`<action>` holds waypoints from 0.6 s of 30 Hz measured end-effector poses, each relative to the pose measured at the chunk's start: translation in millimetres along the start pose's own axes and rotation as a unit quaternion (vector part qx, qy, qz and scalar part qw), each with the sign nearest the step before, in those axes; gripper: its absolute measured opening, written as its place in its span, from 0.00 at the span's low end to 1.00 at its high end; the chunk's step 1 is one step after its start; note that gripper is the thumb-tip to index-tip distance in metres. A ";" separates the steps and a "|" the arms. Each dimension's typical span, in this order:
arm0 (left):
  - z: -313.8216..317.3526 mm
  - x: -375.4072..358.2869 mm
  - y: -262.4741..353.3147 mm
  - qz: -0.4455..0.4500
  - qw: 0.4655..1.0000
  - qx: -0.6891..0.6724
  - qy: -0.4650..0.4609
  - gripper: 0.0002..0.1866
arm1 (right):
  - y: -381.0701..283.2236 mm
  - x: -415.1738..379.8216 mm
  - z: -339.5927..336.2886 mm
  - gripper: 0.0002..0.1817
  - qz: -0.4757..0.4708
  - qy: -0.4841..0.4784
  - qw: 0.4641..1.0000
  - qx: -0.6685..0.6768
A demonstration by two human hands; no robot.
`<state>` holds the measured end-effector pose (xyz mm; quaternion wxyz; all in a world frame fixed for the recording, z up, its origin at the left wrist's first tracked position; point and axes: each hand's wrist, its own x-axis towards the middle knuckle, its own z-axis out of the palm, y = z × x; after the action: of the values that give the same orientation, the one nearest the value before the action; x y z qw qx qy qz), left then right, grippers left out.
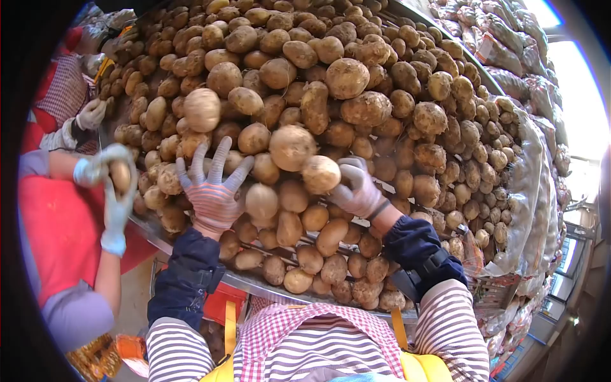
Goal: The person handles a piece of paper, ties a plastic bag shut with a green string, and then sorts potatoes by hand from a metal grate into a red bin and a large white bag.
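My left hand (215,192), in a striped knit glove, is spread over the potato heap with its fingers apart and nothing in its grasp. Just right of its thumb is a blurred pale potato (261,202). My right hand (363,191), gloved the same way, has fingers and thumb closed at the right end of a light potato (321,174). Touching or overlapping that one in view is a larger, blurred potato (293,148). Another motion-smeared potato (202,110) appears above my left fingers.
A metal-edged sorting table (254,288) carries the heap; slats show through gaps. On the left, a co-worker's gloved hands (114,191) hold a potato, and another person's gloved hand (92,114) is farther up. Filled mesh sacks (509,57) are stacked along the right.
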<state>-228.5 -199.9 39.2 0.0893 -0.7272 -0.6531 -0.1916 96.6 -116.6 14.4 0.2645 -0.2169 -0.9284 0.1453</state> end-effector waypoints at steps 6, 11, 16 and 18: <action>15.3 20.4 -24.2 0.011 0.994 0.107 0.027 0.19 | 11.4 89.7 51.2 0.20 -0.180 0.057 0.981 0.043; 37.4 44.1 -87.7 0.022 0.992 0.115 0.036 0.28 | 1.2 120.8 57.4 0.16 -0.122 0.033 0.992 0.002; 28.2 101.2 -121.0 -0.146 0.965 0.171 -0.135 0.33 | -4.1 192.6 93.7 0.09 -0.047 0.112 0.993 0.001; 13.4 108.7 -128.1 -0.183 0.978 0.073 -0.064 0.33 | -11.5 222.3 88.9 0.15 0.051 0.147 0.986 0.056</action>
<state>-344.4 -78.4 54.6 0.0635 -0.5977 -0.7917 -0.1093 -126.6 -33.8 41.2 0.4020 -0.2680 -0.8576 0.1765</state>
